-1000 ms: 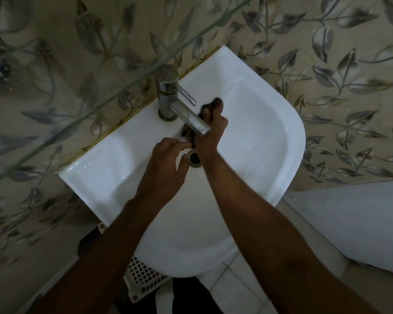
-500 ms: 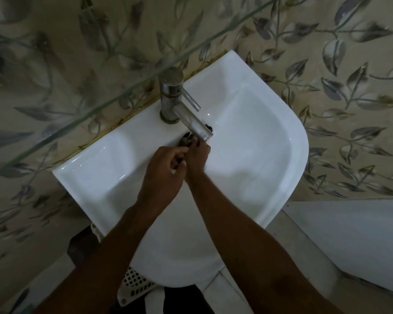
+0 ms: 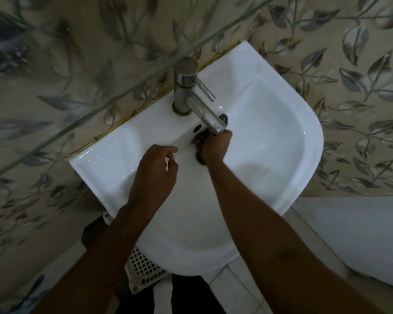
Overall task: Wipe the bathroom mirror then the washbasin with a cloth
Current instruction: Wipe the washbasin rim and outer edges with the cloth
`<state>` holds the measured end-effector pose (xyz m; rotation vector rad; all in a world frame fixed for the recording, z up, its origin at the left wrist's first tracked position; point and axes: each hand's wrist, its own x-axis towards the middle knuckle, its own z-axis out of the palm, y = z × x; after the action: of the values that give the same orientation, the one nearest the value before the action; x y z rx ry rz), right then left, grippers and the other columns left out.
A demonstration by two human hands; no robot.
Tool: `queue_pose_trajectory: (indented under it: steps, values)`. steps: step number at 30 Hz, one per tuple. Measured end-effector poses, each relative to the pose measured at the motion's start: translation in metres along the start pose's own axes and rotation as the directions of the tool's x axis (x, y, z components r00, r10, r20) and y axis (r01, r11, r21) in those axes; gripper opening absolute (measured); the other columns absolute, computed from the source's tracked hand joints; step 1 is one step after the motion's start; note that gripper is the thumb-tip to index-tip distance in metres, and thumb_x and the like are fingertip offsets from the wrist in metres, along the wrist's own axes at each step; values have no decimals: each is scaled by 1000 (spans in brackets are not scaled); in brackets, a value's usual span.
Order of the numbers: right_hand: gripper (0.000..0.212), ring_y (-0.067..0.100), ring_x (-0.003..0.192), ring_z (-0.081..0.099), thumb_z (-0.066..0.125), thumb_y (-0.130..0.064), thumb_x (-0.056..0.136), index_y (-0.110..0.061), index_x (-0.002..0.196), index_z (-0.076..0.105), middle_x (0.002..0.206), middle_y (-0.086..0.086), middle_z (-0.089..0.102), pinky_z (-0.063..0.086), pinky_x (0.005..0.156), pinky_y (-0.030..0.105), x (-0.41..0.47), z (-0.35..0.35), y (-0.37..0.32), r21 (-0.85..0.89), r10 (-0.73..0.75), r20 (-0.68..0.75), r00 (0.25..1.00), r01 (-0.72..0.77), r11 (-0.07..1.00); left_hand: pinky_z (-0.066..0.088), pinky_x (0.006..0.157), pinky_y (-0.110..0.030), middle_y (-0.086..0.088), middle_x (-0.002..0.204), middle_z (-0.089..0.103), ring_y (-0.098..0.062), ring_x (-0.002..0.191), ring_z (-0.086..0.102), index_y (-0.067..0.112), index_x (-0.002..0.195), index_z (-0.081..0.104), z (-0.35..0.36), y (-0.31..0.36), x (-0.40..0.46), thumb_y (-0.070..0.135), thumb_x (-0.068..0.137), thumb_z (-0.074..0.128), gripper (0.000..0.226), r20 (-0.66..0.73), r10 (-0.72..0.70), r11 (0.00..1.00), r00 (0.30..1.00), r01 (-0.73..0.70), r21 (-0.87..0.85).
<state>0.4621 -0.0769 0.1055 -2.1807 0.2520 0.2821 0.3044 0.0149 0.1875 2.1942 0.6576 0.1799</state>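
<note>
A white washbasin (image 3: 281, 141) is fixed to a leaf-patterned wall, and I look straight down into it. My right hand (image 3: 216, 146) is closed on a dark cloth (image 3: 199, 141), pressed into the bowl just under the spout of the chrome tap (image 3: 186, 87). The cloth is mostly hidden by the hand and spout. My left hand (image 3: 156, 171) hovers over the bowl's left side with loosely curled fingers, holding nothing, apart from the right hand. The mirror is not in view.
A glass shelf edge (image 3: 123, 91) runs diagonally above the tap. A white perforated basket (image 3: 143, 268) sits on the floor under the basin. A pale slab (image 3: 361, 234) lies to the lower right, with floor tiles (image 3: 243, 291) beside it.
My right hand drew the cloth back from the right of the spout to beneath it. The hands came together, then my left hand moved away leftward and loosened.
</note>
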Motion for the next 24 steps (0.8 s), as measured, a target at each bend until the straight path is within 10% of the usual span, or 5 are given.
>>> queue_pose_trajectory:
  steps: [5,13,19,24]
  values:
    - [52,32,112,53,48,-29,100,-13,148,35,135,22,45,47,101,46,-89,38,19,-135,-56,140,989,75,988,48,89,-26,-5,113,64,-19,105,59,12,119,66,-8,-6,-17,14,97,57,25,20,14,994,1000,-16,107]
    - [63,38,114,46,57,-29,92,-27,147,28,135,12,39,46,92,49,-105,9,47,-512,-303,513,803,569,643,52,93,-37,-5,110,67,-22,99,61,12,116,68,-22,-18,-46,10,94,60,24,43,36,994,998,-40,99]
    - [63,39,117,44,53,-18,91,-34,149,36,140,14,38,41,94,51,-5,-70,68,-797,-336,300,893,428,426,48,93,-30,0,112,65,-18,102,57,14,115,68,-38,-29,-66,12,96,59,21,28,28,995,999,-31,92]
    - [63,39,123,40,57,-25,92,-32,150,32,145,14,31,39,100,52,-41,-53,52,-773,-148,300,942,331,541,44,94,-27,-3,109,66,-22,102,57,13,112,69,-45,-38,-77,10,95,60,20,5,20,997,1000,-20,80]
